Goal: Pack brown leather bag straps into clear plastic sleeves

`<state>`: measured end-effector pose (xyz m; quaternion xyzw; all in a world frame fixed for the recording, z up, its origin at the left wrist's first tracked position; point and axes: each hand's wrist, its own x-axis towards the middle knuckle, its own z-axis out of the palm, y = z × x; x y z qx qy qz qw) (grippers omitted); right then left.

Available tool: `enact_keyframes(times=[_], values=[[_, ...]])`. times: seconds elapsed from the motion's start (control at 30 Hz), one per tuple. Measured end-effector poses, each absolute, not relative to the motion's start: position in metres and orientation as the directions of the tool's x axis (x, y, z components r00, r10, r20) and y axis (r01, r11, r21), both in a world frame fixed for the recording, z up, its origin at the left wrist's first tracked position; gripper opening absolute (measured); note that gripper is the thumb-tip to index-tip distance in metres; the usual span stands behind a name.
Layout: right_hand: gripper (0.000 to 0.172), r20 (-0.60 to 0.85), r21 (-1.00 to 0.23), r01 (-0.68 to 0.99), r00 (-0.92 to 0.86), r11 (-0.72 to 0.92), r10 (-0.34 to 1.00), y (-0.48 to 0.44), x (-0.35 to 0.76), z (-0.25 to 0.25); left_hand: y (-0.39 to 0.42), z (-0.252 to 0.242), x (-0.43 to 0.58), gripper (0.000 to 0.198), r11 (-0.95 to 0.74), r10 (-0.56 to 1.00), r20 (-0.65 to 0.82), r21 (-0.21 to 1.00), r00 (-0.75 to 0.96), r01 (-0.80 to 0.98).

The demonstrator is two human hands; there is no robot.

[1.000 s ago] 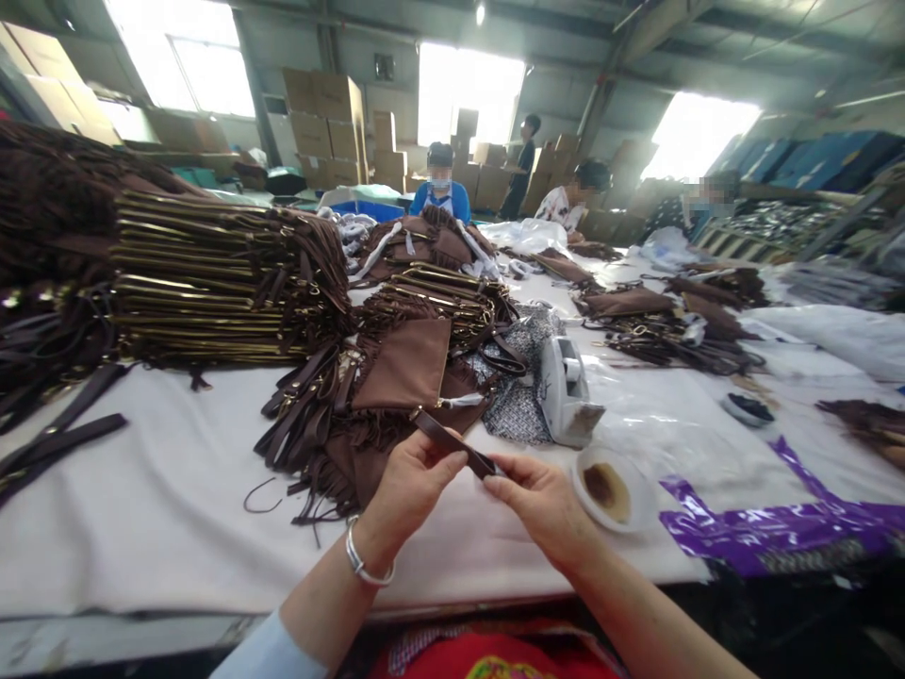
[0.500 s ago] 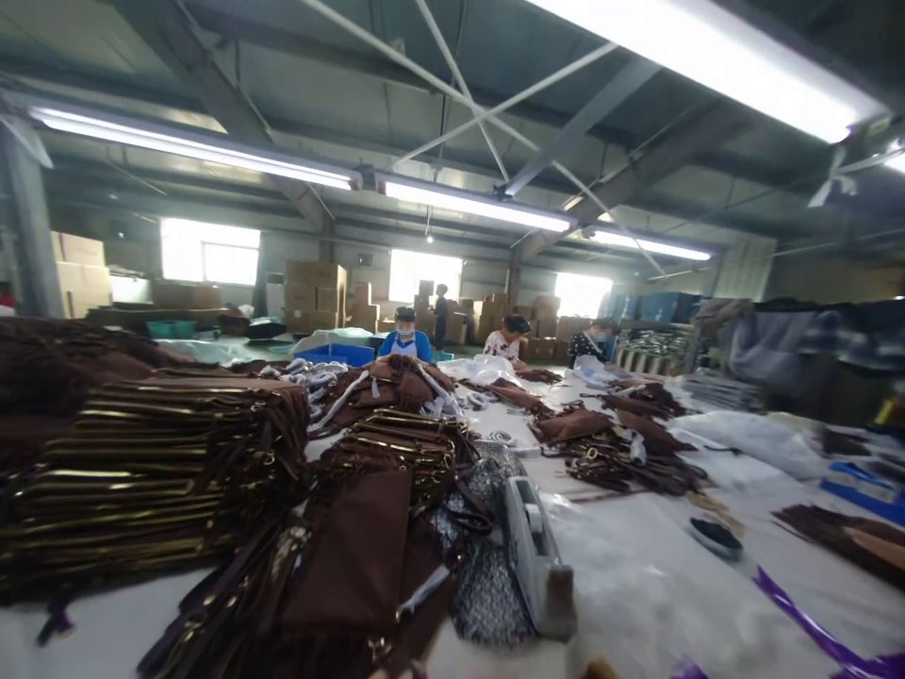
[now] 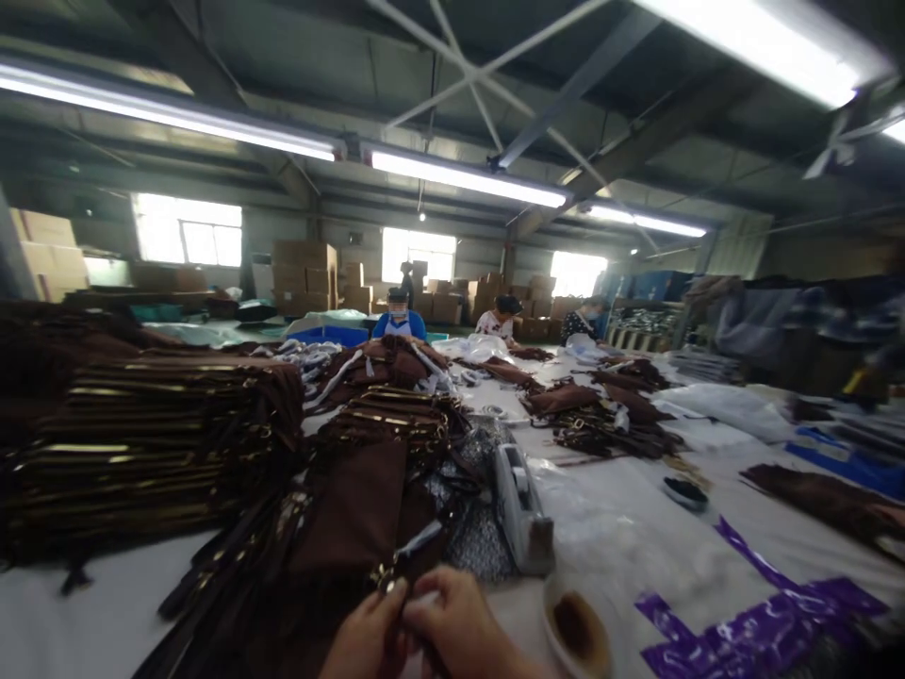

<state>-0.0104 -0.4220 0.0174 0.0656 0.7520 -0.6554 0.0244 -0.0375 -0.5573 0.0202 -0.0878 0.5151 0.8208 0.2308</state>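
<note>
At the bottom middle, both hands are close together over a brown bag that lies flat, its flap towards me. My left hand is closed, thumb and finger pinching at a gold-coloured metal clasp at the bag's edge. Right beside it, my right hand is curled with fingertips pressed together. A dark strap seems to run between the two hands, but what the right fingers pinch is mostly hidden. Dark straps with metal fittings spread to the left of the bag.
A tall stack of brown bags stands left. Rightward are a tape dispenser, a bowl with brown contents and purple plastic. More bags lie further back. Several people sit across the table, one in blue.
Both hands have come up into view at the bag's lower edge. The view has tipped down and turned slightly right, showing more of the purple plastic and the bowl.
</note>
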Motion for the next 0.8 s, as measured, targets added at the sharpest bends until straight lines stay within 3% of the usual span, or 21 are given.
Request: enact_keyframes(times=[0.03,0.1,0.2,0.33,0.5,0.57,0.7,0.8], values=[[0.049,-0.203,-0.978,0.206,-0.976,0.031,0.078,-0.425,-0.010,0.017,-0.555,0.020,-0.035,0.018,-0.435,0.265,-0.370,0.779,-0.891,-0.453],[0.053,-0.234,-0.966,0.234,-0.972,-0.113,-0.016,-0.422,-0.006,0.016,-0.552,0.018,-0.033,0.014,-0.522,0.205,-0.398,0.728,-0.894,-0.444],[0.059,-0.312,-0.916,0.309,-0.950,-0.257,-0.032,-0.395,0.003,0.016,-0.552,0.009,-0.039,0.008,-0.551,0.160,-0.459,0.693,-0.874,-0.465],[0.073,-0.424,-0.900,0.421,-0.906,-0.115,-0.005,-0.356,0.037,0.019,-0.552,0.002,-0.042,0.011,-0.567,0.163,-0.475,0.672,-0.865,-0.476],[0.062,-0.255,-0.960,0.222,-0.945,0.172,-0.203,-0.354,0.066,0.032,-0.547,0.004,-0.041,0.012,-0.598,0.160,-0.454,0.662,-0.877,-0.451],[0.053,-0.267,-0.957,0.234,-0.940,0.170,-0.213,-0.361,0.063,0.034,-0.546,0.004,-0.042,0.012,-0.600,0.154,-0.451,0.664,-0.879,-0.446],[0.048,-0.380,-0.925,0.377,-0.921,0.050,-0.081,-0.374,0.053,0.032,-0.547,0.002,-0.043,0.014,-0.600,0.136,-0.446,0.674,-0.884,-0.432],[0.043,-0.370,-0.925,0.376,-0.925,-0.061,-0.092,-0.381,0.050,0.031,-0.548,0.000,-0.044,0.016,-0.614,0.135,-0.434,0.669,-0.891,-0.419]])
